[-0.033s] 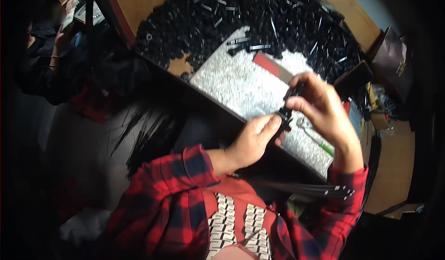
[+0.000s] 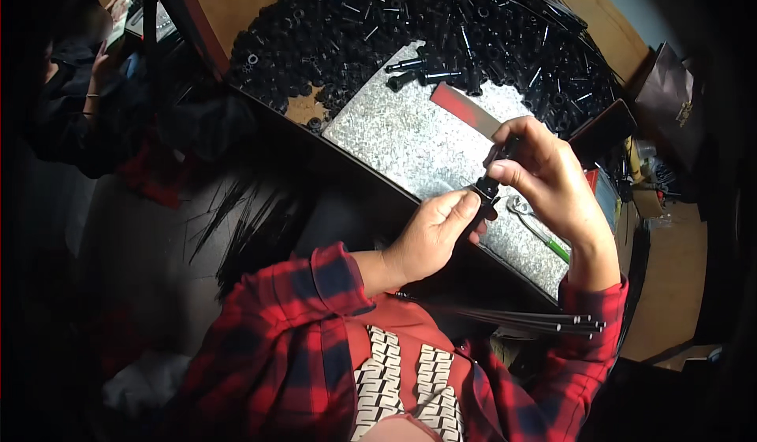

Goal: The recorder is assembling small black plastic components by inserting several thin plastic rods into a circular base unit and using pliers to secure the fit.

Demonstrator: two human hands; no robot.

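Over the front edge of a speckled silvery sheet [image 2: 394, 150], my two hands meet around a small black plastic part [image 2: 486, 187]. My left hand [image 2: 430, 237] is closed on its lower end, with the thumb laid across it. From above, the thumb and fingers of my right hand [image 2: 556, 182] pinch the upper end. My fingers cover much of the part, so whether it is one piece or two pieces joined I cannot tell. Just beyond my right fingers a flat red-and-grey strip [image 2: 464, 111] lies on the sheet.
A wide heap of black tubular parts [image 2: 347, 36] covers the table's far side. Beside my right wrist lies a green-handled metal tool [image 2: 544, 235]. Thin black rods or cables [image 2: 528, 318] cross near my right forearm. At far left, another person's hand [image 2: 98, 67] shows.
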